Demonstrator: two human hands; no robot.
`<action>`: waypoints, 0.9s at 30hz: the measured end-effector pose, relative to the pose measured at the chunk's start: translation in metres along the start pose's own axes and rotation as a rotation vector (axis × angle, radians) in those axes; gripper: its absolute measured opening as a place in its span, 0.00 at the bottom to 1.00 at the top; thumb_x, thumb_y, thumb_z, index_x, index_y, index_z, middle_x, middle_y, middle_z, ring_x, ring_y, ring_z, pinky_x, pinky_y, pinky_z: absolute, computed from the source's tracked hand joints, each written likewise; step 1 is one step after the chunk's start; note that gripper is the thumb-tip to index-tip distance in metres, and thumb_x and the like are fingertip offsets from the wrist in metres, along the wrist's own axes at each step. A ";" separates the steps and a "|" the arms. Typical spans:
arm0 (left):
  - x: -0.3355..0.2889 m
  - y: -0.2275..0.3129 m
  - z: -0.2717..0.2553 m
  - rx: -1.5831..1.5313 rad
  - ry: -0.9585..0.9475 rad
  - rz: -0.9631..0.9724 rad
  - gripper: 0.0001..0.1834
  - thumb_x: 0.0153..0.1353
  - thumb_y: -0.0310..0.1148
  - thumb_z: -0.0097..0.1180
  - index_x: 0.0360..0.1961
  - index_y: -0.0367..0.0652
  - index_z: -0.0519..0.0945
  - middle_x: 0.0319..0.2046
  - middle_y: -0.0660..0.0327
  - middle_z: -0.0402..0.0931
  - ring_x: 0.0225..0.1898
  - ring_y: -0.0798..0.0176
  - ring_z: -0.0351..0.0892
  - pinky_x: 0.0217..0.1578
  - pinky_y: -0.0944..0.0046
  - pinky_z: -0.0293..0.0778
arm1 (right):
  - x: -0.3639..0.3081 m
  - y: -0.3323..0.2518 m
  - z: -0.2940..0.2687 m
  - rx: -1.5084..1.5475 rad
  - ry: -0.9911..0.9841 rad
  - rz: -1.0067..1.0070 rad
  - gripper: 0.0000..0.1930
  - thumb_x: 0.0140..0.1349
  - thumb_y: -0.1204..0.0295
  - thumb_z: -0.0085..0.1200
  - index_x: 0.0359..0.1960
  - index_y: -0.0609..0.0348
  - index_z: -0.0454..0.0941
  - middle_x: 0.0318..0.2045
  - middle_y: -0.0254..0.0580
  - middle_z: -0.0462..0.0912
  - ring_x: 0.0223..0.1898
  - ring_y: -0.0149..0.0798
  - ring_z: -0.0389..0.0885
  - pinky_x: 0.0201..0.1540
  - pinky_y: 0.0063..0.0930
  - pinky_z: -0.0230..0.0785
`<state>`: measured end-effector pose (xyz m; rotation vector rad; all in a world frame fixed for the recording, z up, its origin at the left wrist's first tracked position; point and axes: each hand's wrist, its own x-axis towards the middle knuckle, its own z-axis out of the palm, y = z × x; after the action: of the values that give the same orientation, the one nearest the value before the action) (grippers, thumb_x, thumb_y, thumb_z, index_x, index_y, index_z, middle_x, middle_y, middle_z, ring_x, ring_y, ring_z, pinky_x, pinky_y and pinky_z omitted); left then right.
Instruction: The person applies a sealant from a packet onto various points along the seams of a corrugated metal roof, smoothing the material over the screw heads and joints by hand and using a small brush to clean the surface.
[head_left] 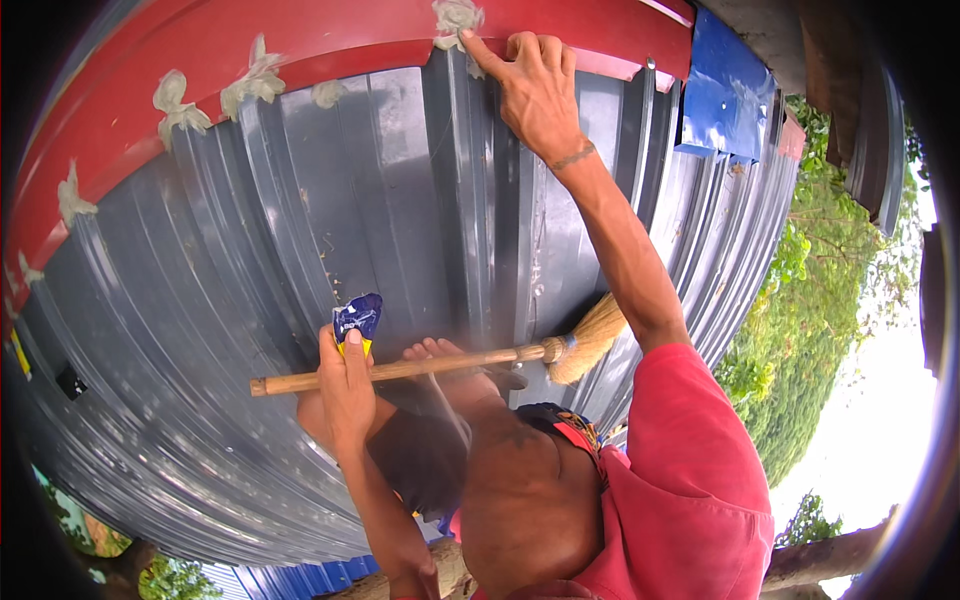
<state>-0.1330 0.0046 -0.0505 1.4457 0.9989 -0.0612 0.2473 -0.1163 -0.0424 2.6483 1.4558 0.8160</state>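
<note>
My right hand reaches up to the red metal flashing. Its outstretched index finger touches a pale grey sealant blob where the flashing meets a roof rib; the other fingers curl loosely, holding nothing. Lower down, my left hand is closed on a small crumpled blue-and-yellow packet, thumb on its front. A broom with a wooden handle and straw bristles lies across, its handle passing behind my left hand. Whether that hand also touches the handle, I cannot tell.
Grey corrugated metal roofing spreads under me, its ribs raised. More sealant patches sit along the flashing to the left. My bare foot rests on the sheet beside the broom. A blue metal sheet and green trees are at the right.
</note>
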 end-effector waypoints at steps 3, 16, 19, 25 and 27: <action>0.001 0.001 0.001 -0.007 -0.003 0.009 0.18 0.81 0.47 0.44 0.45 0.40 0.71 0.26 0.67 0.68 0.26 0.75 0.65 0.29 0.69 0.65 | -0.006 -0.008 -0.009 -0.005 -0.009 0.079 0.35 0.57 0.81 0.54 0.67 0.34 0.77 0.41 0.39 0.72 0.46 0.45 0.69 0.54 0.44 0.60; 0.003 -0.003 -0.002 0.007 -0.023 0.012 0.18 0.81 0.47 0.46 0.46 0.41 0.71 0.27 0.67 0.69 0.26 0.75 0.65 0.29 0.70 0.65 | 0.005 -0.037 0.002 0.002 0.022 -0.002 0.37 0.59 0.81 0.54 0.71 0.32 0.73 0.46 0.40 0.73 0.48 0.45 0.70 0.58 0.45 0.60; 0.001 -0.001 -0.001 -0.002 -0.013 -0.007 0.18 0.81 0.47 0.46 0.45 0.40 0.71 0.27 0.67 0.69 0.26 0.75 0.66 0.29 0.70 0.65 | 0.002 -0.033 0.003 -0.031 0.033 0.013 0.35 0.58 0.79 0.55 0.69 0.34 0.75 0.45 0.41 0.73 0.47 0.46 0.69 0.57 0.44 0.61; 0.001 0.000 -0.004 0.032 -0.033 -0.015 0.18 0.81 0.47 0.45 0.46 0.40 0.72 0.26 0.66 0.69 0.26 0.75 0.66 0.29 0.70 0.65 | -0.005 -0.025 0.002 -0.024 0.018 0.068 0.35 0.57 0.80 0.55 0.69 0.35 0.75 0.42 0.41 0.71 0.45 0.46 0.69 0.56 0.44 0.61; 0.002 0.006 -0.004 0.061 -0.035 -0.033 0.19 0.81 0.48 0.45 0.46 0.41 0.72 0.26 0.67 0.70 0.26 0.76 0.67 0.28 0.70 0.65 | -0.008 -0.022 0.003 -0.012 0.000 0.094 0.38 0.56 0.82 0.53 0.70 0.34 0.74 0.43 0.41 0.71 0.46 0.47 0.69 0.55 0.44 0.61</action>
<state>-0.1306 0.0099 -0.0460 1.4787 0.9993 -0.1414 0.2280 -0.1093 -0.0540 2.7263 1.3308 0.8283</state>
